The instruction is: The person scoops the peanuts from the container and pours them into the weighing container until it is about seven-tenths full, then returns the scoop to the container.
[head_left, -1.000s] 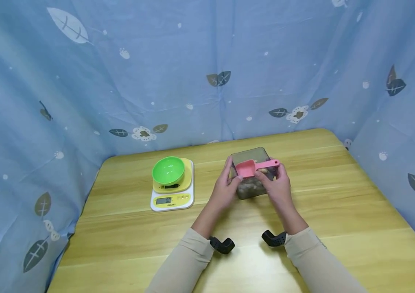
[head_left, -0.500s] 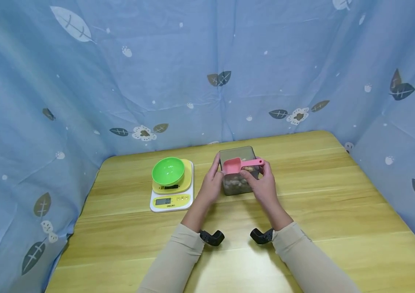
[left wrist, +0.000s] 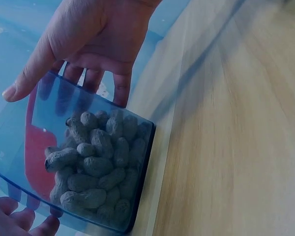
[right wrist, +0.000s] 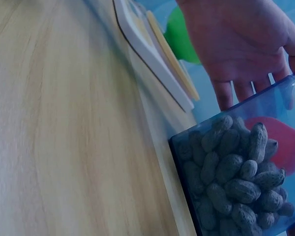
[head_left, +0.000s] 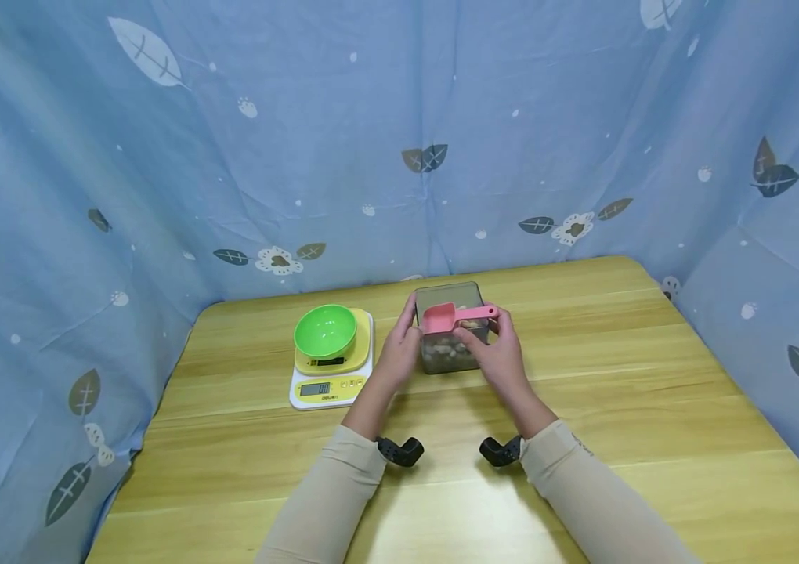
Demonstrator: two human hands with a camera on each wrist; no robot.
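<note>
In the head view, a smoky clear plastic box stands on the table between the two hands. Unshelled peanuts fill its lower part, seen through the wall in the left wrist view. A pink scoop lies in the box, its handle pointing right over the rim. The left hand grips the box's left side, thumb at the near rim and fingers along the outside. On the opposite side, the right hand holds the box with its thumb near the front rim; its other fingers are partly hidden.
Left of the box is a yellow and white kitchen scale with its display reading about 0.0. A green bowl sits on its platform. A blue patterned curtain hangs behind and beside the wooden table.
Both hands have shifted the box with the scoop leftward, closer to the scale, mostly in the first half second. Their hold looks the same. Bowl and scale have stayed in place.
</note>
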